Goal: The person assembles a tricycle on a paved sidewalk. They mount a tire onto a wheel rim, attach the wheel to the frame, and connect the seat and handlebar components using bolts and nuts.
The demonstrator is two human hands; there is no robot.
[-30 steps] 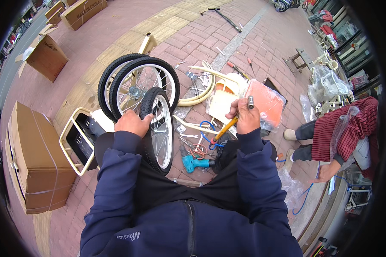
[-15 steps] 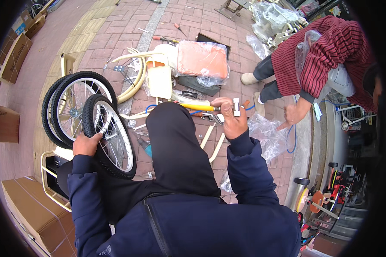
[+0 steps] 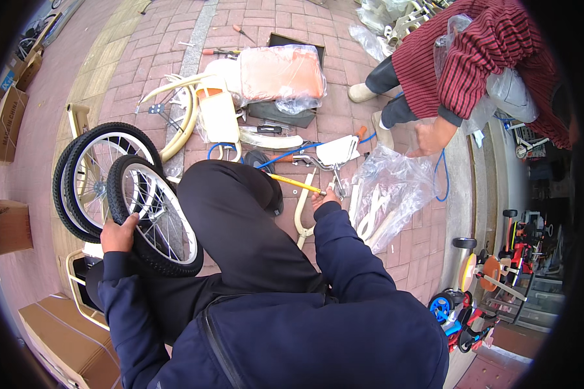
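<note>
- Boxes (image 3: 10,223): four brown cartons show along the left edge, one near, one mid, two far.
- Wheels (image 3: 94,181): three black-tyred spoked wheels stand on edge at the left, overlapping; two lean behind, one is in front.
- Left hand (image 3: 118,235): fingers curl over the near rim of the front wheel (image 3: 154,217), pressed on its tyre. This wheel stands just beside the person's left knee, its plane running near to far.
- Frame (image 3: 175,123): one cream curved bicycle frame lies far of the wheels, next to a cream panel (image 3: 219,117).
- Bag (image 3: 282,72): one orange part in clear wrap lies far centre, over a dark tray.
- Screwdriver (image 3: 295,183): one yellow-shafted tool, its long axis running left to right and slightly nearer toward the right end. That right end meets the right hand; the tip points left, over the knee.
- Right hand (image 3: 324,196): palm up, fingers pinching the screwdriver's end; the hold itself is partly hidden. This hand is the nearer one to the cream tube (image 3: 303,211) and white part (image 3: 336,150) on the bricks just far of it.
- Plastic sheet (image 3: 396,188): one clear crumpled sheet lies right of the right hand.
- Co-worker (image 3: 474,58): one person in a red striped top bends at far right, a hand (image 3: 428,137) reaching to the sheet.
- Toy bikes (image 3: 474,285): small coloured ones stand near right; count unclear.
</note>
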